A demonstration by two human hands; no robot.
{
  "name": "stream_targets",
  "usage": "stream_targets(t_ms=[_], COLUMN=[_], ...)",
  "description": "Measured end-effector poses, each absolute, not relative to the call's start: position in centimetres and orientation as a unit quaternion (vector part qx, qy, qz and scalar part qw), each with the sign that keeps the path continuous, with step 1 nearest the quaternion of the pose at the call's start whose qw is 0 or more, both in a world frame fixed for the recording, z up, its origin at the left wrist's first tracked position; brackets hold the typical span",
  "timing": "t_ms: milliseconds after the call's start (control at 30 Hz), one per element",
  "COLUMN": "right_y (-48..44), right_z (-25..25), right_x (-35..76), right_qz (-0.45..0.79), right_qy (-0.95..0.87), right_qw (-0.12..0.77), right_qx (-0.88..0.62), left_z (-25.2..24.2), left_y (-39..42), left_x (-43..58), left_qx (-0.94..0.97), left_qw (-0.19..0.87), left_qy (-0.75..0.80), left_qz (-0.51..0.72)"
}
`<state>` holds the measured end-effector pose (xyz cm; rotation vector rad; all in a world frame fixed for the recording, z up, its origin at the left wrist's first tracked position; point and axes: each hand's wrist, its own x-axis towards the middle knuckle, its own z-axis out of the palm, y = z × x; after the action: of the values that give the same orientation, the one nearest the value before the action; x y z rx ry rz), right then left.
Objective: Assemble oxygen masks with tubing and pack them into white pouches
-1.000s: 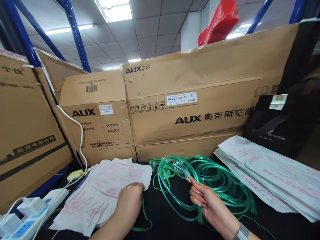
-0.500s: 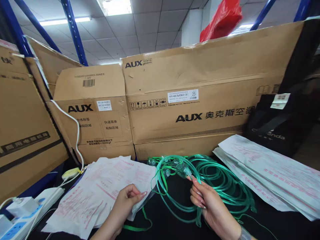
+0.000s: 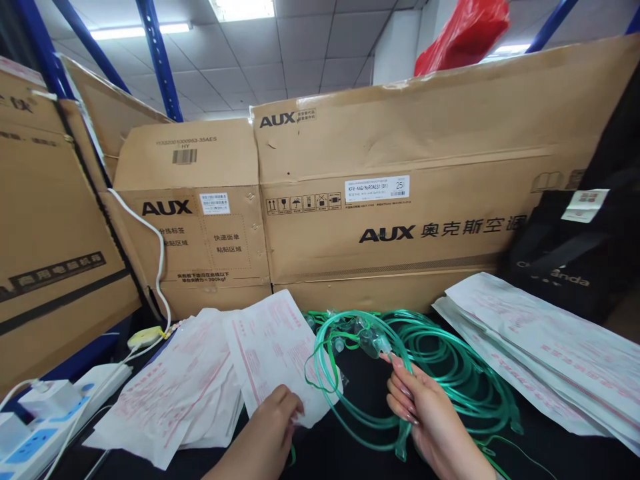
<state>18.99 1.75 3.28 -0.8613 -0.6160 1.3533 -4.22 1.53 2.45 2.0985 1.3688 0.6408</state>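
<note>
My left hand (image 3: 273,427) pinches the near edge of a white paper pouch with red print (image 3: 280,353), lifted off the pile of like pouches (image 3: 170,393) at the left. My right hand (image 3: 425,420) is closed on a coil of green clear tubing (image 3: 350,373), held just above the black table. A heap of more green tubing coils (image 3: 450,360) lies behind the held coil. The two hands are close together at the bottom centre.
AUX cardboard boxes (image 3: 380,193) wall off the back. A second stack of white pouches (image 3: 540,360) lies at the right, before a black bag (image 3: 575,260). A power strip (image 3: 35,427) with plugs and a white cable (image 3: 157,260) sit at the left.
My left hand has taken one pouch off the left pile and raised it toward the tubing. My right hand keeps its hold on the coil, shifted slightly right.
</note>
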Motion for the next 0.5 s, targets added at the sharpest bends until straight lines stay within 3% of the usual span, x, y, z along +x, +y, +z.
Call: stream_targets(t_ms=[267, 500], right_y=[1.6, 1.4], right_z=[3.2, 3.1], right_x=[19.0, 18.6], right_qz=[0.597, 0.599], right_qy=[-0.272, -0.28], right_qw=[0.651, 0.649], right_qx=[-0.382, -0.376], left_z=[3.6, 3.4], left_y=[1.0, 1.0], left_x=[-3.3, -3.4], left_qx=[0.805, 0.801], left_qw=[0.153, 0.17], left_qy=[0.56, 0.561], left_qz=[0.121, 0.127])
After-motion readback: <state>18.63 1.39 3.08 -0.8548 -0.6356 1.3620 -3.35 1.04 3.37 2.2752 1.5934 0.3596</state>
